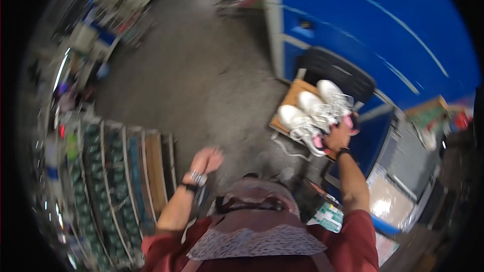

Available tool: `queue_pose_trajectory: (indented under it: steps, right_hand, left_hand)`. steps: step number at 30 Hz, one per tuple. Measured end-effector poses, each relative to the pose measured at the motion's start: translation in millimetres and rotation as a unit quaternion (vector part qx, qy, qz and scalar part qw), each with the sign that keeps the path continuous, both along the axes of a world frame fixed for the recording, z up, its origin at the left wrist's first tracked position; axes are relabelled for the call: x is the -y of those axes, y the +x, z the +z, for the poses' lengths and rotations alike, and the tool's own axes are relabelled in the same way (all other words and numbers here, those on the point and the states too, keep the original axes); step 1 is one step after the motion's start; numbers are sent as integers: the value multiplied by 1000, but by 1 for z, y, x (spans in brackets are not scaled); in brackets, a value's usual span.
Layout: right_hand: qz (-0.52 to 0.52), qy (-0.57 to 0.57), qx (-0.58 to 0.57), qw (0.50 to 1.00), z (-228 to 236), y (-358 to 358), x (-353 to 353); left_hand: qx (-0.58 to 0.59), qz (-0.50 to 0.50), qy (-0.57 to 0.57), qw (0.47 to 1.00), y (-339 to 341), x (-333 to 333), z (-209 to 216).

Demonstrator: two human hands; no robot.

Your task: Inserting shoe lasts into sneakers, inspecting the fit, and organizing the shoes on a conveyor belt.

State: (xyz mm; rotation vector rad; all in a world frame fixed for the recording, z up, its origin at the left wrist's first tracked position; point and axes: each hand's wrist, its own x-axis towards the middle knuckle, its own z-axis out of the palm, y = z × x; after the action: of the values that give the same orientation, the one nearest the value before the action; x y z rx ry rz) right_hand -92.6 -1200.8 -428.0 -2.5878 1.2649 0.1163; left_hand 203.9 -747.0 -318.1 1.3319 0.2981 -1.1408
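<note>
Blue, flat-faced panel (363,15), large, pale-scuffed: standing behind the landmark, the brown board, and filling the view's upper right.

Pale-barred rack (106,171) carrying dark green, rounded pieces: standing to the left of the brown board, well apart.

Black, round-cornered back panel (337,68), seemingly plastic: rising at the far side of the brown board, perhaps serving as a chair back.

Brown, flat board (302,86), one: supporting the shoes in front of the blue panel.

White lace-up shoes (293,117), three, pink showing at some heels: resting side by side on the brown board, toes pointing away from the person. This arrangement is probably leaving their heel openings within easy reach.

Right hand (339,137), dark-banded at the wrist: lying over the heel ends, at the brown board's near right. Blur is hiding whether its fingers are gripping a shoe or merely touching.

Left hand (206,160): hanging left of the brown board, apparently away from the work and carrying nothing visible; its blurred fingers are preventing any reading of their spread.

White lace (295,154), one: dangling beside the brown board's near edge.
</note>
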Motion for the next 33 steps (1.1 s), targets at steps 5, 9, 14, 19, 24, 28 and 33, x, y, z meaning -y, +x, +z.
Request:
queue_pose_trajectory:
  steps: [5,9,14,19,24,28,33]
  right_hand:
    - [31,-33,-15,999,26,2,-4]
    - [11,-32,-63,997,43,22,-32]
    - [-73,-3,-45,996,55,31,-44]
    - [-112,-24,85,990,71,8,-57]
    - [-222,-35,212,951,85,-30,-64]
    - [-304,-93,266,910,113,-85,-40]
    - [-404,-79,301,860,108,-163,-2]
  left_hand:
    - [16,-37,-312,949,48,153,98]
    - [-81,-94,-473,872,69,223,114]
    - [-133,-155,-506,838,74,277,121]
    - [-181,-193,-495,828,66,314,123]
    - [-52,-212,-224,950,55,304,52]
    - [-68,-284,-78,953,80,221,-109]
    - [153,-509,112,840,55,160,-176]
